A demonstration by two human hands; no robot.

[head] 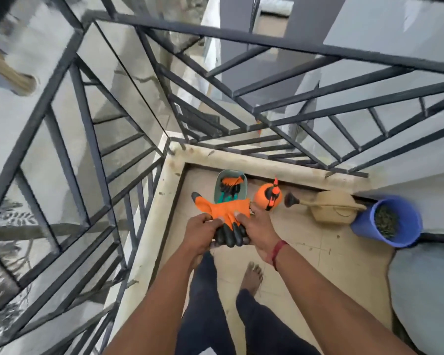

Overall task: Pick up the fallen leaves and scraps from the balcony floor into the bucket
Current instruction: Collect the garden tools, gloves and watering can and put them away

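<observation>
Blue bucket is seen at 3 o'clock in the frame, set on the tiled balcony floor by the wall, mouth open toward the camera. Dark green-brown leaves and scraps are piled inside, below the rim.

A black metal railing is seen around the balcony corner, above a pale concrete ledge. In the corner a green tray is placed, and garden tools with orange and teal parts are kept in it. Just to its right a round orange spray bottle is set, then a beige watering can, its dark nozzle turned toward the bottle. An orange glove with black fingertips is held in front of the tray.
</observation>
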